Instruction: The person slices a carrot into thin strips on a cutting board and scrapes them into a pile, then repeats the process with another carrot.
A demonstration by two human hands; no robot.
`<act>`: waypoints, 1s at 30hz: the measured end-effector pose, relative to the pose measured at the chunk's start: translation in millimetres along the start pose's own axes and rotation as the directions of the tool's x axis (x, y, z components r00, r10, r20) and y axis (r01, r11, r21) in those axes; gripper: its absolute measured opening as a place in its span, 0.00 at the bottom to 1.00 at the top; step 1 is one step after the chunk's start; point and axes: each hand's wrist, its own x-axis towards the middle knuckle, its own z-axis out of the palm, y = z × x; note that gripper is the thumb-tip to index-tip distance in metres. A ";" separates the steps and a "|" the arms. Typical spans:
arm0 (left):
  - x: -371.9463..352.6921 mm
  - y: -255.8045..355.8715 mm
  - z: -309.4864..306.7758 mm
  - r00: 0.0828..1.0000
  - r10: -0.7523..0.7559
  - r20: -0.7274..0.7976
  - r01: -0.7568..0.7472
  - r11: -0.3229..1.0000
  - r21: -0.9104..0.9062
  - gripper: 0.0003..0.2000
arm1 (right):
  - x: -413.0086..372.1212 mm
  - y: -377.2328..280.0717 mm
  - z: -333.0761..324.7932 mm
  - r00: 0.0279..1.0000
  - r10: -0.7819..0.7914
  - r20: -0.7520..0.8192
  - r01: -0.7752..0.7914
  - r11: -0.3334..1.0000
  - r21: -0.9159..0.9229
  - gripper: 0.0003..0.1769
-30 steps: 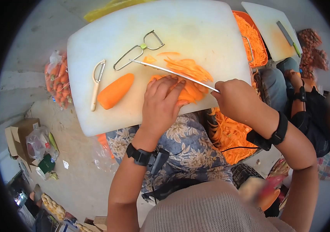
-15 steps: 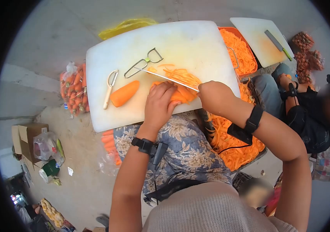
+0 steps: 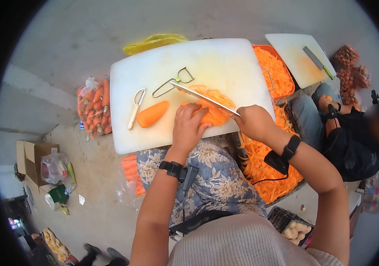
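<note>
My right hand (image 3: 255,123) grips a knife (image 3: 202,97), its long blade angled up and left across the carrot pile. Beneath the blade lie sliced carrot pieces (image 3: 216,116), which my left hand (image 3: 188,127) holds down with bent fingers. Thin carrot shreds (image 3: 211,93) lie just beyond the blade on the white cutting board (image 3: 225,57). To the left rest a peeled carrot piece (image 3: 153,114) with one end cut off and a peeler with a pale handle (image 3: 135,113). A second, metal-framed peeler (image 3: 165,88) lies near the knife tip.
Shredded carrot fills an orange tray (image 3: 293,88) and a container (image 3: 273,181) by my right side. Bagged carrots (image 3: 94,108) stand left of the board. A co-worker (image 3: 353,137) sits at right near another board (image 3: 296,66) bearing a green-handled knife (image 3: 318,62).
The board and both hands sit slightly lower and farther right in view. The knife blade now shows broader. A blurred head at lower right is gone, and a crate with pale round items shows there.
</note>
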 end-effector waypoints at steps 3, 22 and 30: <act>-2.4 -0.3 0.9 1.000 -0.003 -0.013 0.003 1.000 -0.015 0.21 | -8.6 -6.5 -10.7 0.999 -0.015 -0.038 0.015 1.000 0.007 0.15; -2.7 1.0 -1.5 0.999 -0.019 0.034 0.019 1.000 0.013 0.22 | 19.3 -8.7 -2.7 0.985 0.083 0.150 -0.092 0.994 0.053 0.13; -4.2 0.4 -1.5 1.000 -0.023 0.010 0.022 1.000 0.017 0.21 | 14.0 -11.9 -8.2 0.994 0.090 0.070 -0.098 0.989 0.115 0.16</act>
